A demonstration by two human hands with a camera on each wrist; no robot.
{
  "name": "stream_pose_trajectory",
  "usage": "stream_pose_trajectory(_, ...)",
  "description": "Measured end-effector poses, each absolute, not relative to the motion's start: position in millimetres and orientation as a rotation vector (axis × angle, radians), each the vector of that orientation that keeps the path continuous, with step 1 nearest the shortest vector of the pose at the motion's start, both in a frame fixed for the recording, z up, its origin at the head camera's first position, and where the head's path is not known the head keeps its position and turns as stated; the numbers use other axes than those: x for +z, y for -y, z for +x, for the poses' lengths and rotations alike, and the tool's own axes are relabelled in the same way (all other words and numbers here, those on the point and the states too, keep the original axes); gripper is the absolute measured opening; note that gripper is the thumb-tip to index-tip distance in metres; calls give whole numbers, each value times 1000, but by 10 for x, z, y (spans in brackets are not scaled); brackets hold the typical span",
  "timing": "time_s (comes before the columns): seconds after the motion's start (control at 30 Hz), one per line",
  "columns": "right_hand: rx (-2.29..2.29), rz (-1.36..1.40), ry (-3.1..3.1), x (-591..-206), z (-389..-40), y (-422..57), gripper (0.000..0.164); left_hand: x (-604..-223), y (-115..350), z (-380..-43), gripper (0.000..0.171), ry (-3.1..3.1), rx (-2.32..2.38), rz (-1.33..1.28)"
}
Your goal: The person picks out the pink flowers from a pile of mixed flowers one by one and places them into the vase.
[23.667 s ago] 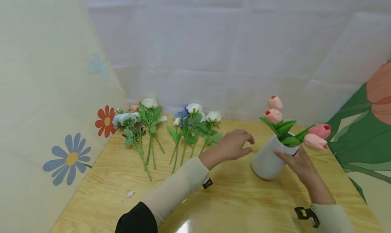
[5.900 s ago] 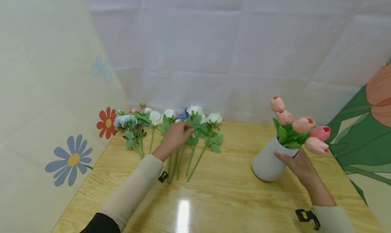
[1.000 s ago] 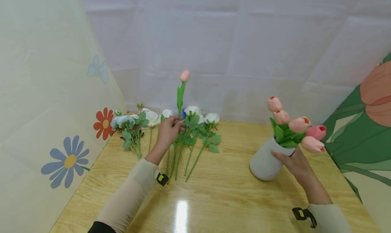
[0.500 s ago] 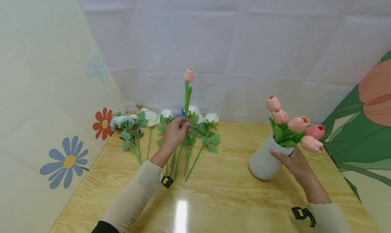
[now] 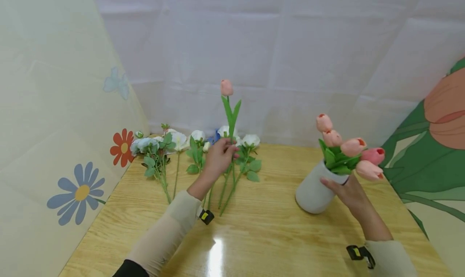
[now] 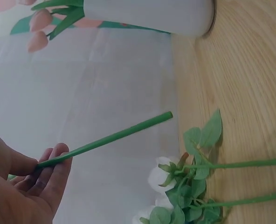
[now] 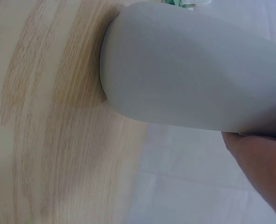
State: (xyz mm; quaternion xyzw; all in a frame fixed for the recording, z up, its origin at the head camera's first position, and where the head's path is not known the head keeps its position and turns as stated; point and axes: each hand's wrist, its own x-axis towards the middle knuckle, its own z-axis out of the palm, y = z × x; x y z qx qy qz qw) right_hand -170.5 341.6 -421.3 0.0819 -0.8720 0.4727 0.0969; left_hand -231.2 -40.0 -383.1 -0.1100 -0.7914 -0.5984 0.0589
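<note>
A single pink tulip (image 5: 227, 87) stands upright in my left hand (image 5: 219, 158), pinched by its green stem between thumb and fingers. The left wrist view shows the cut end of that stem (image 6: 124, 133) free in the air, past the fingertips. On the right, my right hand (image 5: 350, 194) grips the white vase (image 5: 315, 188) near its rim, thumb on the near side; its other fingers are hidden behind. The vase leans to the right, its base at the tabletop. Several pink tulips (image 5: 353, 147) with green leaves fill its mouth.
White roses (image 5: 250, 140) on green stems lie at the back middle of the wooden table (image 5: 276, 228), below the tulip. Farther left lie pale blue flowers (image 5: 145, 144) and a white flower (image 5: 179, 139). A white cloth (image 5: 225, 38) hangs behind the table.
Since a second ago my left hand has carried the tulip to the right, and its leaves now show spread apart. The right hand and vase keep their place; earlier, the vase held fewer tulips.
</note>
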Motion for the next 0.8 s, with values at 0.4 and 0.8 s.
stream_pose_trajectory(0.4,1404,225,2595,-4199,-1702,-3409,75,-3733,112,-2216,16,2269,-1937,-485)
stream_pose_trajectory(0.8,1415,256,2570,-4230,-1719,-3415,75,-3632,-198,-2169,14,2221,-2021,-515)
